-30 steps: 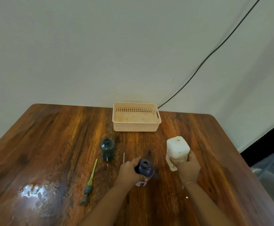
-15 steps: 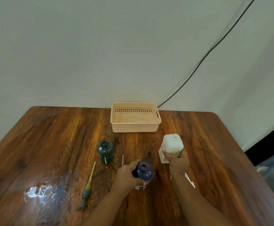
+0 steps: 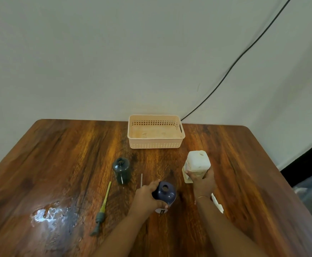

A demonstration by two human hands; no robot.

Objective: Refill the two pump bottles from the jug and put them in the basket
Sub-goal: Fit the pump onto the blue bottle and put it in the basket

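Note:
My left hand grips a dark blue bottle standing upright with its neck uncapped. My right hand holds the near side of a white jug just to the right. A dark green bottle, also uncapped, stands alone to the left. A pump head with a yellow-green tube lies flat on the table left of my left arm. A peach plastic basket with nothing in it sits at the table's far edge, against the wall.
The wooden table has a shiny wet-looking patch at the near left. A thin clear tube lies between the two bottles. A white object lies under my right forearm. A black cable runs down the wall.
My right hand has brought the jug leftward and closer to the blue bottle. My left hand keeps its grip on the blue bottle in the same spot.

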